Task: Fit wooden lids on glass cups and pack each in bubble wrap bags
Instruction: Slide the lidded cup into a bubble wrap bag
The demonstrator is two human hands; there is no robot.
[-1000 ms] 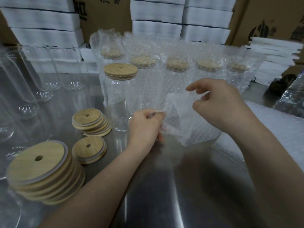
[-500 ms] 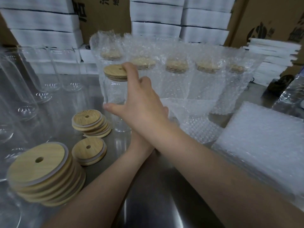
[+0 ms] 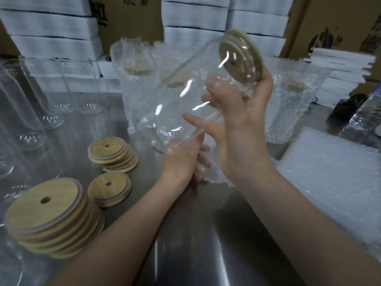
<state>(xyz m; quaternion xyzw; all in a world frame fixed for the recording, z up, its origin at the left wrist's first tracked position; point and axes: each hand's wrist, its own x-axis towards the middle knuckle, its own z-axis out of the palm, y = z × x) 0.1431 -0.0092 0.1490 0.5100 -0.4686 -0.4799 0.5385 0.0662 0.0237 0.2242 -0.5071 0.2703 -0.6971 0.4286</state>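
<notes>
A clear glass cup (image 3: 191, 100) with a wooden lid (image 3: 241, 56) fitted on its mouth is held in the air above the steel table (image 3: 206, 244), tilted so the lid end points up and to the right and the base points down toward the left. The right hand (image 3: 241, 129) grips the cup near its upper part, thumb across the near side of the glass and fingers curled round behind, just under the lid. Below the cup's base, the left hand (image 3: 183, 162) is closed on a crumpled bubble wrap bag (image 3: 214, 176), pinching it against the table; the bag's mouth is hidden by the hands. Behind the cup stands a row of wrapped cups (image 3: 288, 104) in bubble bags. To the left of the cup lie three stacks of wooden lids (image 3: 51, 219), and further left empty glasses (image 3: 31, 112) stand upright. To the right of the cup rests a flat pile of bubble bags (image 3: 329, 182). White boxes (image 3: 51, 27) and cardboard cartons (image 3: 340, 21) are stacked behind.
</notes>
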